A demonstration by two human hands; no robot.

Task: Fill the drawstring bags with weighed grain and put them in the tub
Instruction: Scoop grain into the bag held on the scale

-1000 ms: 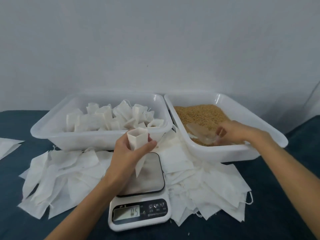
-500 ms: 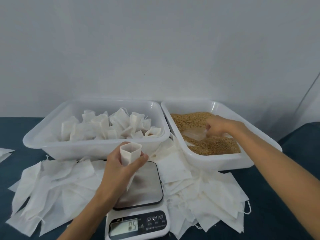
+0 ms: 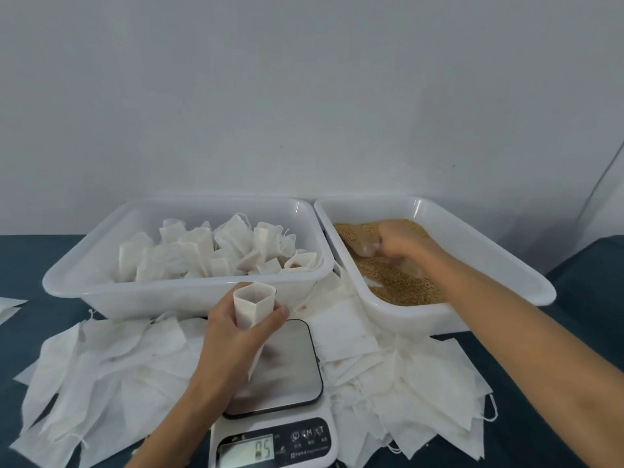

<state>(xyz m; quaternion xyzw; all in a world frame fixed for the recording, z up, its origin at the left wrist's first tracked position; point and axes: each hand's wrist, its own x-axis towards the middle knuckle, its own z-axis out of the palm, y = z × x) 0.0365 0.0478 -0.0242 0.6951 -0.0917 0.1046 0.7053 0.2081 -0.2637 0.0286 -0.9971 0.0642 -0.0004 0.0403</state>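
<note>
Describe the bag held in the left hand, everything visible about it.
The bag is a small white pouch of thin, cloth-like material that looks non-woven. Its mouth faces up and is spread open into a roughly angular ring, and no grain shows at the mouth. The left hand grips it around the middle, thumb on the right side. Its lower end tapers down toward the scale platform; whether it touches the platform cannot be told. It sits just in front of the bag tub.

Open-mouthed white bag [image 3: 254,307] upright above scale; filled bags [image 3: 216,251] in left tub [image 3: 101,288].
</note>
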